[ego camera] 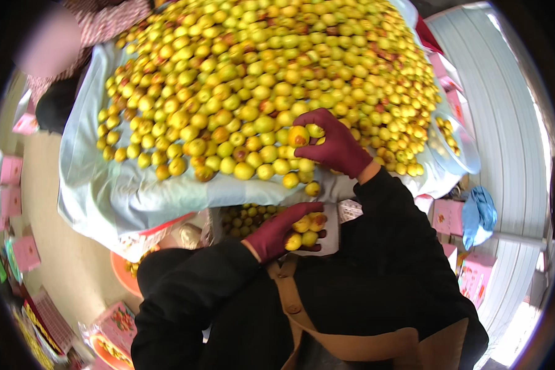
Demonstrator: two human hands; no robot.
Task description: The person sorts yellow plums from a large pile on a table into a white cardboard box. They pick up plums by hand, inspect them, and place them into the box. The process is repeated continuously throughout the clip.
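A large heap of yellow-green, red-tinged round fruits, which look like jujubes (263,78), covers a cloth-draped table. My right hand (330,143), in a maroon glove, holds a few of the fruits between thumb and fingers over the heap's near edge. Nearer my body, my left hand (289,229), gloved alike, is turned palm up and cupped around several fruits (309,224). Below it stands a container with a pale wall (333,231); darker-looking fruits (245,217) lie beside the hand, below the table's edge.
A translucent plastic bowl (467,150) with fruits sits at the table's right edge. Orange basins (122,275) with fruits stand at lower left. Pink boxes (26,253) are on both sides, a blue plastic bag (478,217) at right. Another person's patterned sleeve (108,21) shows at upper left.
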